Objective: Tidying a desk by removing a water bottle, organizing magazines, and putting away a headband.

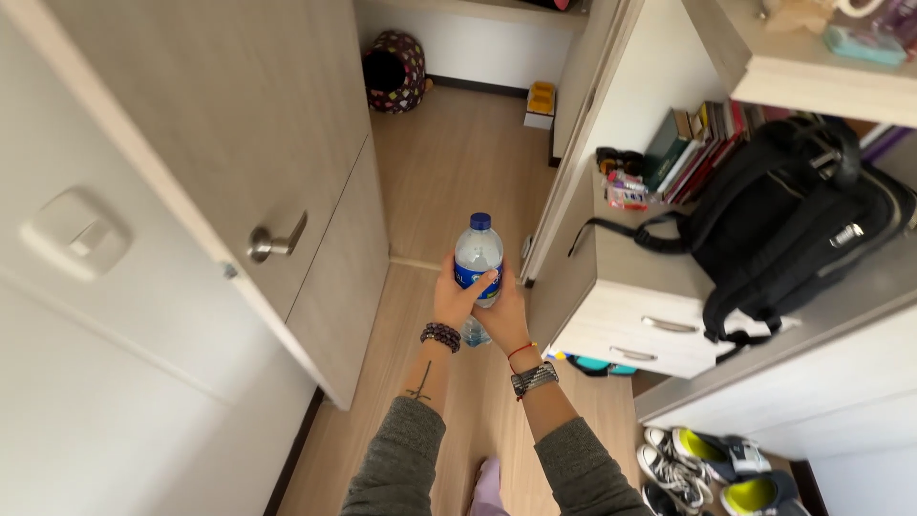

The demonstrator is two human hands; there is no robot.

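Two hands hold one water bottle upright over the wooden floor.
Head view: left hand [457, 298] and right hand [503, 315] both have fingers clamped on the clear, blue-capped water bottle [478, 256], held between an open door [239, 124] and a surface [841, 296] carrying a black backpack [793, 220]; sneakers [707, 468] lie below.

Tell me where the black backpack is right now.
In the head view the black backpack lies on the right, on the white desk top above its drawers, beside a row of books.
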